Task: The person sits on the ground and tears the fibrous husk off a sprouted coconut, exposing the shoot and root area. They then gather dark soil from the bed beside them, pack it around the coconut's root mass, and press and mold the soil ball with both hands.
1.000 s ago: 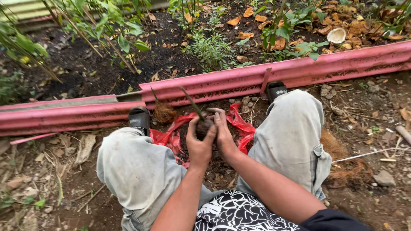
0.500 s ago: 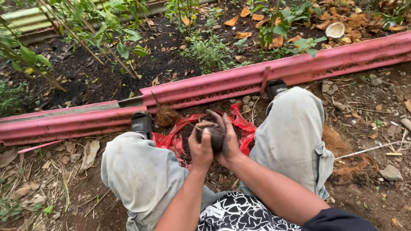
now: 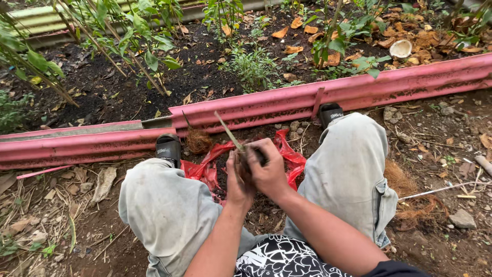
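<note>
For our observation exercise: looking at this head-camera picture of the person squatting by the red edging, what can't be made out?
- Head view: the dark fibrous clump is mostly covered by the left hand and right hand.
- What lies in the red plastic bag is hidden behind hands and knees.
- The white round thing is too small to identify.

Soft, even daylight with faint shadows, no glare, sharp focus throughout, slight wide-angle bending toward the edges.
</note>
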`<state>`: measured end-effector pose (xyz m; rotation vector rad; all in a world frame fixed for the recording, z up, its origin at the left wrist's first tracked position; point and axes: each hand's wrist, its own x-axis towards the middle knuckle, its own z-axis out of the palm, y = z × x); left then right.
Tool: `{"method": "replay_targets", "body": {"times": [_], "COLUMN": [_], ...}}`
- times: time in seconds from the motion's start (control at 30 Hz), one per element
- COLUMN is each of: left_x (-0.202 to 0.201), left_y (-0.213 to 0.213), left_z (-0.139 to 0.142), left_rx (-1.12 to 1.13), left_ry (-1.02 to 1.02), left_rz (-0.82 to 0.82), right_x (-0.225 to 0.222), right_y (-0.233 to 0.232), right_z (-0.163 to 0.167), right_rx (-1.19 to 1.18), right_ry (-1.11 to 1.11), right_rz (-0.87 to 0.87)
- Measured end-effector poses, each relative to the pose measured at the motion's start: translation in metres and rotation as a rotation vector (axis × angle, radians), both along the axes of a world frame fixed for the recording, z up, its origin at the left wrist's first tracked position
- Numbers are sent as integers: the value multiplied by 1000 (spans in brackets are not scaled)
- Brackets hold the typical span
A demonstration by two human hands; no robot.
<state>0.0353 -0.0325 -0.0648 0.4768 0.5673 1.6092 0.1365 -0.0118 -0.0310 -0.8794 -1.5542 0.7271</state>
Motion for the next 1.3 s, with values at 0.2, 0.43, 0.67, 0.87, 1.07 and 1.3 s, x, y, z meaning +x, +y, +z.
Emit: {"method": "replay_targets", "body": {"times": [0.2,0.43,0.67,0.87,1.07,1.3], "left_x": [2,0,-5,-11,-11,-5], "left_y": [-5,1,-5,-10,-12,-17], "left_z": [18,-2,-5,14,21,24], "left_rx": [50,-76,139,301,221,364], "left_ry": [-330,64,346,1219,1266,958], "left_rz": [-161,152,218,527,612,460], "right_x": [-6,0,-6,-13,-10,-11], "right_y": [-23,-7,10,2,5,-5], "right_z": [32,16,-14,-13,-24,-7], "right_rx": [288,-33,-471,-844,-615,-501], "right_ry": [-374,-107,407,869,663,725], "right_rz": [-70,-171,155,499,496,511]}}
